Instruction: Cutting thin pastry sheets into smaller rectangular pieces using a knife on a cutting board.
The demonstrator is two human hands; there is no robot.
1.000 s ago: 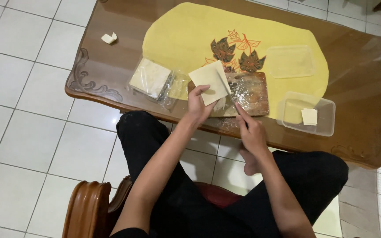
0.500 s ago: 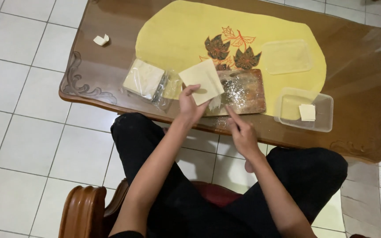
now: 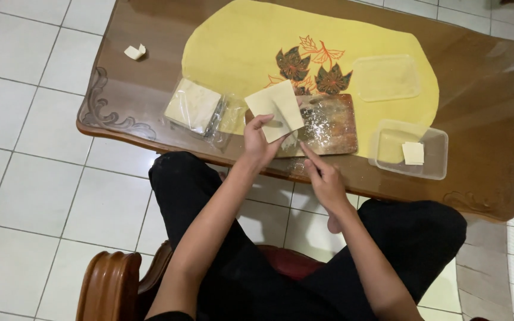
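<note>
My left hand (image 3: 259, 141) holds up a pale square dough sheet (image 3: 276, 109) by its lower edge, just above the near end of a floured wooden board (image 3: 330, 124). My right hand (image 3: 323, 179) hovers beside it near the table's front edge, index finger stretched toward the board and the sheet, nothing in it. A clear bag with a stack of the same pale sheets (image 3: 195, 105) lies to the left of my left hand.
A glass-topped wooden table (image 3: 483, 113) carries a yellow oval mat (image 3: 239, 47) with a leaf print. A clear plastic box (image 3: 411, 152) with a folded dough piece stands right; its lid (image 3: 386, 77) lies behind. A small dough piece (image 3: 134, 52) sits far left.
My left hand has lifted the sheet a little off the board. My right hand has drawn back from the board toward the table's front edge.
</note>
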